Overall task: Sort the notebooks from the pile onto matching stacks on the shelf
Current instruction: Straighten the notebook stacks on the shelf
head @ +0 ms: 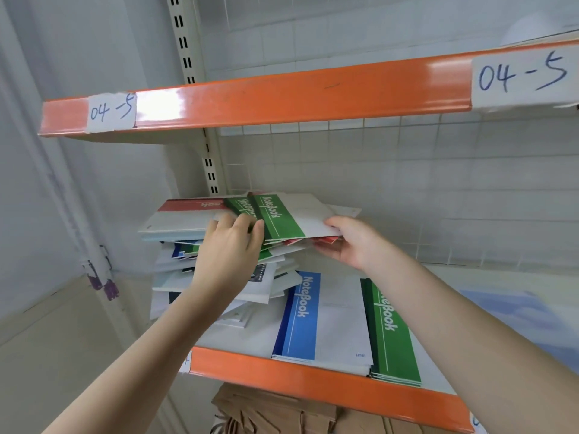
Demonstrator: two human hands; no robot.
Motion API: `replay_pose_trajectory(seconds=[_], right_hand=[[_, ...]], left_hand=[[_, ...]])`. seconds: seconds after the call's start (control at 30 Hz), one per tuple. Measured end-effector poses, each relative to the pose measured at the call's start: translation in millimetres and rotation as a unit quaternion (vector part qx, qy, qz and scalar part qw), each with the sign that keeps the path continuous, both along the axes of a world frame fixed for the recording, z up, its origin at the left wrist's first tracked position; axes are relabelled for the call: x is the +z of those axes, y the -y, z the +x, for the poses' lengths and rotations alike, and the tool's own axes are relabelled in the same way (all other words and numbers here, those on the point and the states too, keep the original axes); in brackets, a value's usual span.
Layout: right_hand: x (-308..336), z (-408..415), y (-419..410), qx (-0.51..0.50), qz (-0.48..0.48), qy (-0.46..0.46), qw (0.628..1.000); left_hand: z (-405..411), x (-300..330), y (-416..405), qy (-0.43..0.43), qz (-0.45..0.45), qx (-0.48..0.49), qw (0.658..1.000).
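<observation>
Up on the orange-edged white shelf [313, 382], a messy pile of mixed paper notebooks [216, 270] is sitting at the back left. Both hands are gripping the green-banded white notebook [283, 219] lying on top of that pile: the left hand [230, 245] is curling its fingers over the near left edge, while the right hand [347, 242] is pinching the right corner, thumb above and fingers beneath. Nearer the front edge, a blue-banded notebook stack [316, 321] is lying just beside a green-banded notebook stack [391, 333]. Brown paper bags [269, 411] are showing below the shelf.
</observation>
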State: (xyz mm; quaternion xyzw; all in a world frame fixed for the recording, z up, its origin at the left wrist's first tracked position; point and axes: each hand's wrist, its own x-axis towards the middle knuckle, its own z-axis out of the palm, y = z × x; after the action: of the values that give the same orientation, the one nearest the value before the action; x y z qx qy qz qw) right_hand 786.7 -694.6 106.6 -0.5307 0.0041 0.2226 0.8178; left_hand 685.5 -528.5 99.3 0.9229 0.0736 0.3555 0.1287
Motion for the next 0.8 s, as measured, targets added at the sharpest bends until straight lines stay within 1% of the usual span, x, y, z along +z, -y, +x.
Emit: replay_pose_trajectory(seconds=[0.1, 0.17, 0.2, 0.23, 0.3, 0.33, 0.37, 0.47, 0.53, 0.57, 0.6, 0.63, 0.7, 0.73, 0.77, 0.8], right_hand=[[0, -2, 8, -0.008, 0.051, -0.007, 0.999], [-1, -2, 15, -0.015, 0.057, -0.006, 0.998], [-3, -2, 19, -0.018, 0.053, -0.003, 0.998], [-4, -3, 23, -0.021, 0.050, 0.000, 0.999], [-9, -3, 32, -0.027, 0.052, 0.001, 0.998], [-12, -4, 37, -0.030, 0.054, -0.001, 0.998], [-15, -5, 43, -0.030, 0.053, -0.001, 0.998], [-27, -12, 65, -0.017, 0.038, 0.016, 0.999], [-39, -19, 81, -0.012, 0.028, 0.034, 0.999], [-46, -22, 89, -0.012, 0.028, 0.041, 0.999], [-53, -26, 96, -0.011, 0.029, 0.046, 0.998], [-59, -29, 103, -0.010, 0.032, 0.053, 0.998], [-68, -35, 115, -0.002, 0.024, 0.078, 0.997], [-72, -37, 124, -0.002, 0.011, 0.092, 0.996], [-73, -40, 129, -0.002, -0.006, 0.102, 0.995], [-74, -42, 136, -0.006, -0.025, 0.110, 0.994]], left_hand=[[-7, -3, 19, 0.040, -0.100, -0.044, 0.993], [-11, -5, 27, 0.058, -0.144, -0.071, 0.985], [-13, -4, 30, 0.062, -0.180, -0.081, 0.978], [-14, -2, 32, 0.063, -0.232, -0.090, 0.966], [-14, 2, 34, 0.061, -0.347, -0.099, 0.931], [-15, 2, 35, 0.052, -0.387, -0.098, 0.915], [-15, 1, 37, 0.034, -0.403, -0.099, 0.909], [-15, -12, 48, -0.033, -0.386, -0.120, 0.914], [-14, -22, 61, -0.061, -0.406, -0.148, 0.899], [-13, -27, 68, -0.066, -0.444, -0.169, 0.878], [-14, -31, 78, -0.066, -0.499, -0.193, 0.842], [-14, -34, 89, -0.062, -0.558, -0.223, 0.797], [-14, -40, 110, -0.043, -0.633, -0.270, 0.724], [-12, -44, 120, -0.039, -0.645, -0.288, 0.707], [-10, -48, 125, -0.031, -0.650, -0.296, 0.699], [-8, -51, 131, -0.029, -0.646, -0.302, 0.700]])
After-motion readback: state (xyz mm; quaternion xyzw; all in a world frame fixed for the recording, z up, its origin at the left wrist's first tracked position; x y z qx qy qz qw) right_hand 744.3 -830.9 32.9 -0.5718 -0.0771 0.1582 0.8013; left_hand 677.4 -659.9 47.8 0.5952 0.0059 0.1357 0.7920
